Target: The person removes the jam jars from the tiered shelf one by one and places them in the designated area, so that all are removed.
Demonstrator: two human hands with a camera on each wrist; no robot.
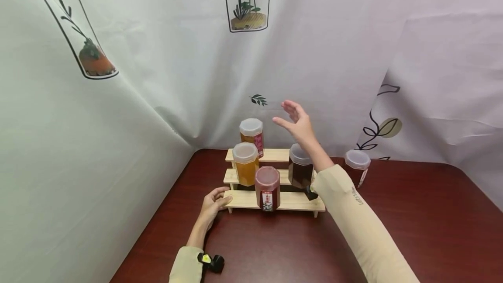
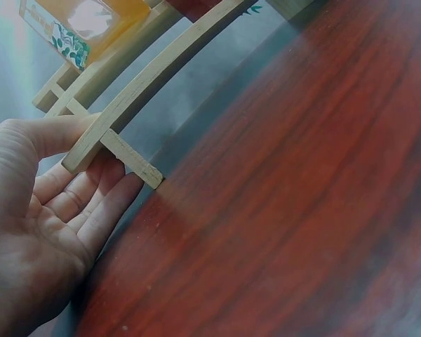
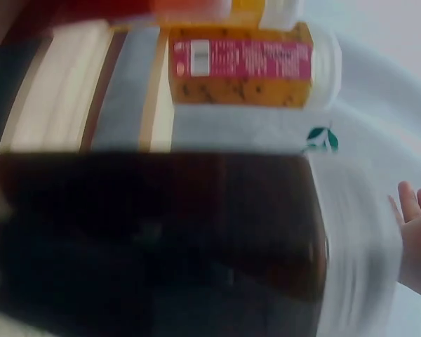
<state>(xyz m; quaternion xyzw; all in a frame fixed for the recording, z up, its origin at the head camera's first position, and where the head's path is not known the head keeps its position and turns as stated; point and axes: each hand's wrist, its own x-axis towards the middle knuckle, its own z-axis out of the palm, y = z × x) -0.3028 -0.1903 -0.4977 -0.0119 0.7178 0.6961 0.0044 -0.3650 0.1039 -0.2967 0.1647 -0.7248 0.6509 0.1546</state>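
Note:
A three-tier wooden display rack [image 1: 291, 200] stands on the table, with jars on its steps. My left hand [image 1: 212, 204] holds the left end of the lowest step; in the left wrist view the thumb lies above the board and the fingers [image 2: 102, 203] below. Raised in the air, my right hand [image 1: 300, 128] has its thumb and fingers spread and holds nothing. Below it is a dark jar [image 1: 300, 171], partly behind the forearm. A red jar [image 1: 267, 182] is in front, an amber jar [image 1: 246, 171] on the middle step, and an orange jar with a pink label [image 3: 238, 67] at the top.
Another dark jar [image 1: 356, 165] with a pale lid stands right of the rack, partly covered by the right sleeve. The dark red tabletop [image 1: 283, 248] extends forward and right. White printed cloth [image 1: 177, 56] hangs behind and at the left.

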